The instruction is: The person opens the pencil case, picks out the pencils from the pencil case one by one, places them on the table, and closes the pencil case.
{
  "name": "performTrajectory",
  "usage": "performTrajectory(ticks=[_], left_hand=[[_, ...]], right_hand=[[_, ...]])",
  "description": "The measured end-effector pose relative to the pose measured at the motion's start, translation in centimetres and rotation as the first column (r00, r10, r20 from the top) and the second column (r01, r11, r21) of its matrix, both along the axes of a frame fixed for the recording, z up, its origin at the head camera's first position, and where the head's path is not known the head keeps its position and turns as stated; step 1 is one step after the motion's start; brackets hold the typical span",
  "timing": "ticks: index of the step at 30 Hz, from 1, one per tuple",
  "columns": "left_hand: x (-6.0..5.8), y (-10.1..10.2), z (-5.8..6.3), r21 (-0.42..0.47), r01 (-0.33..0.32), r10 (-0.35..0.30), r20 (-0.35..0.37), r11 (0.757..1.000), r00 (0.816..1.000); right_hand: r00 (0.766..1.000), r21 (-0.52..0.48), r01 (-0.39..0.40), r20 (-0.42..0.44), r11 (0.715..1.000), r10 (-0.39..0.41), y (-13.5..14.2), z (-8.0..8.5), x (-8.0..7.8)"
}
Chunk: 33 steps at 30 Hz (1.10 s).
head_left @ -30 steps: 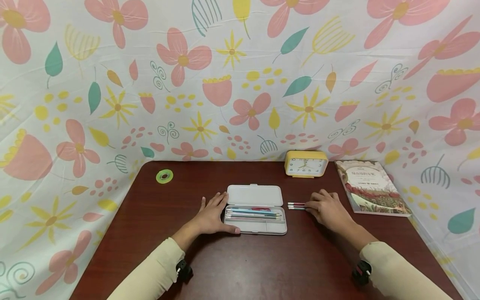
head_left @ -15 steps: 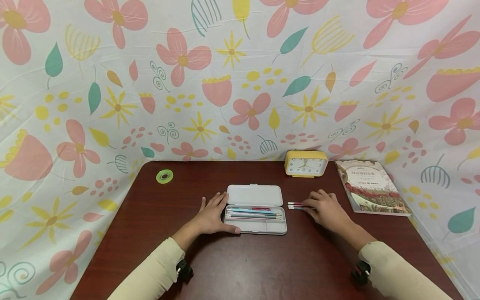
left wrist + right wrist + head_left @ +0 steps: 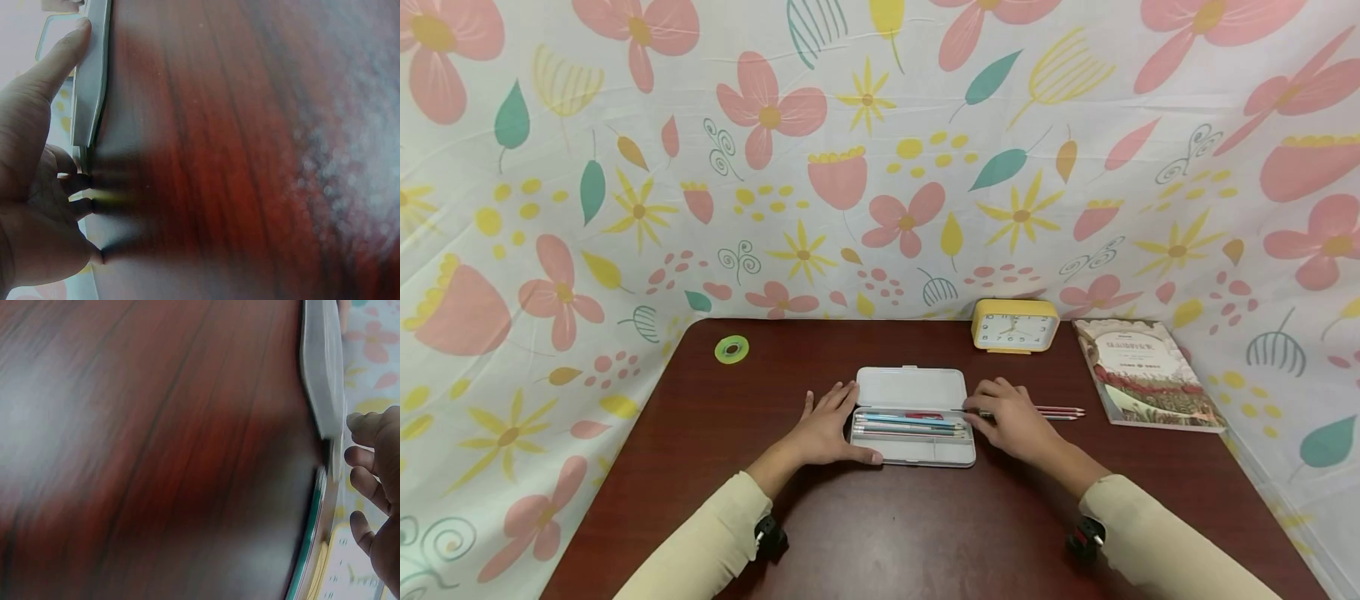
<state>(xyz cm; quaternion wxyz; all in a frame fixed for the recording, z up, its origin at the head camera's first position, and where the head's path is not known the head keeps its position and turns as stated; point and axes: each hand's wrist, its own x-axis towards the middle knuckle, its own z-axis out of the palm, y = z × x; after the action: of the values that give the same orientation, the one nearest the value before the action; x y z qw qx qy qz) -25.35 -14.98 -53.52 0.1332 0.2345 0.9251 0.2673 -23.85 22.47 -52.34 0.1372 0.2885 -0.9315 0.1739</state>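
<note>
An open white pencil case [image 3: 910, 452] lies on the table, its lid [image 3: 912, 387] tilted back and several pencils [image 3: 910, 425] in its tray. My left hand [image 3: 823, 429] is spread at the case's left end. Its thumb [image 3: 56, 59] lies along the front edge. Beside the case's right end is my right hand [image 3: 1015, 423], thumb and fingers bent toward the corner. Whether it pinches anything is hidden. Loose pencils [image 3: 1060, 412] lie on the table, partly behind this hand; the right wrist view shows a teal pencil [image 3: 309, 534] there.
A yellow alarm clock [image 3: 1015, 326] stands at the back edge. Right of it lies a book [image 3: 1146, 375]. A green tape roll [image 3: 732, 350] sits at the back left. Flowered cloth [image 3: 850, 167] hangs behind the dark red table [image 3: 880, 533].
My right hand has moved left from over the loose pencils to the case's right end, uncovering the pencils' pointed ends. My left hand stays at the case.
</note>
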Motion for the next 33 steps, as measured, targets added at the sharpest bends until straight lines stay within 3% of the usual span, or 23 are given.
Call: performTrajectory(ticks=[2, 11, 15, 21, 33], left_hand=[[-0.1, 0.0, -0.3, 0.011, 0.0, 0.0, -0.007, 1.0, 1.0], [-0.1, 0.2, 0.6, -0.057, -0.01, 0.01, -0.001, 0.998, 1.0], [-0.5, 0.0, -0.2, -0.034, -0.015, 0.015, 0.011, 0.999, 1.0], [-0.9, -0.3, -1.8, 0.004, -0.009, 0.009, -0.015, 1.0, 1.0], [-0.9, -0.2, -1.4, -0.009, 0.0, -0.001, -0.025, 1.0, 1.0]], right_hand=[[1.0, -0.007, -0.025, -0.01, 1.0, 0.025, -0.9, 0.1, -0.1], [0.992, 0.022, -0.126, -0.023, 0.992, 0.126, -4.9, 0.2, -0.3], [0.988, 0.074, -0.151, -0.031, 0.986, 0.153, -6.2, 0.0, -0.4], [0.99, 0.099, -0.142, 0.017, 0.985, 0.141, -7.6, 0.1, -0.4], [0.989, 0.137, -0.119, 0.105, 0.983, 0.105, -9.3, 0.5, -0.6]])
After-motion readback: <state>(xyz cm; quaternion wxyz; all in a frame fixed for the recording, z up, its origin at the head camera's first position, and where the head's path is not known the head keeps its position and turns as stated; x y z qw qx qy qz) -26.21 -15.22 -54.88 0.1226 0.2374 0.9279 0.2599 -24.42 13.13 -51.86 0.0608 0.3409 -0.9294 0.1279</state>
